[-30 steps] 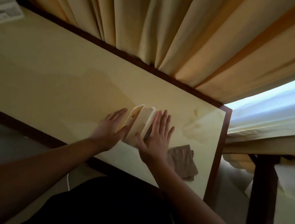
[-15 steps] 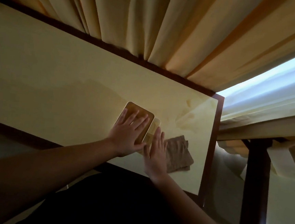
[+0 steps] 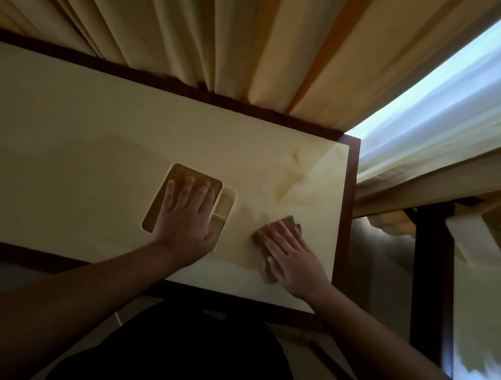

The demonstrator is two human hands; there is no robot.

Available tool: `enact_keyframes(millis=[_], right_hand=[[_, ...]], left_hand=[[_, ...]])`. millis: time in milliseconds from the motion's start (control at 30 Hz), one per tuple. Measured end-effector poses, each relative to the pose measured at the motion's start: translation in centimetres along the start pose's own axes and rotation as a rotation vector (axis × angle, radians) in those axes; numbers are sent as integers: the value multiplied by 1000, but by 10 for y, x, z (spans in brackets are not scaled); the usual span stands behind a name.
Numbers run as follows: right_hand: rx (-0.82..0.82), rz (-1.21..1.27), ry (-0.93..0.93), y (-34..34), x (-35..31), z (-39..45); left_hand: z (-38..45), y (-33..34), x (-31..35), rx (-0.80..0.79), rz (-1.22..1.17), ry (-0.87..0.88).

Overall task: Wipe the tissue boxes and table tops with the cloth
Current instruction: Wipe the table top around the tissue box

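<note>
Right hand [image 3: 293, 258] presses flat on the cloth [image 3: 282, 224], left hand [image 3: 188, 211] flat on the tissue box [image 3: 227, 203]; worktop [image 3: 65, 149] wiping apparently just starting.

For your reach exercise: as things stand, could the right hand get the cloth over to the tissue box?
Probably yes. The right hand lies flat on the cloth, with only bare table between it and the tissue box. The left hand covers much of the box.

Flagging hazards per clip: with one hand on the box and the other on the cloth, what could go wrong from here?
1. The cloth lies near the table corner under the right hand; an outward wipe could carry it off the edge.
2. The left hand rests flat on the tissue box, which might slide sideways if pushed.
</note>
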State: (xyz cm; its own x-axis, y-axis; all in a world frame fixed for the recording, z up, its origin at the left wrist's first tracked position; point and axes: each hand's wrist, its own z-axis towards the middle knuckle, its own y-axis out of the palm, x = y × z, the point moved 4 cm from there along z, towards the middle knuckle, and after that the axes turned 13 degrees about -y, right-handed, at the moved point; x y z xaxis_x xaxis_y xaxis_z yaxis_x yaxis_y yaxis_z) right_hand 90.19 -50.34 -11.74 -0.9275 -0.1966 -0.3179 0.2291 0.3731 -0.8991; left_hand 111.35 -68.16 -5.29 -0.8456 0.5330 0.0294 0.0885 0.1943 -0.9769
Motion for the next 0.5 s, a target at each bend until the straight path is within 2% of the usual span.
enact_keyframes(millis=[67,133,233,333,400,500], right_hand=[[-52,-22,-42,14,7,-5],[-47,-23,-22,24,12,-11],[8,6,82,33,10,-25],[46,48,178,48,11,-54],[69,62,220,55,18,-75],[76,63,217,57,26,-87]], left_hand=[[1,-5,15,35,-50,-16],[-2,-4,37,39,-158,100],[-11,10,74,-47,-255,316],[-15,34,102,-148,-278,392],[-12,47,115,-166,-290,341],[0,66,123,-188,-295,117]])
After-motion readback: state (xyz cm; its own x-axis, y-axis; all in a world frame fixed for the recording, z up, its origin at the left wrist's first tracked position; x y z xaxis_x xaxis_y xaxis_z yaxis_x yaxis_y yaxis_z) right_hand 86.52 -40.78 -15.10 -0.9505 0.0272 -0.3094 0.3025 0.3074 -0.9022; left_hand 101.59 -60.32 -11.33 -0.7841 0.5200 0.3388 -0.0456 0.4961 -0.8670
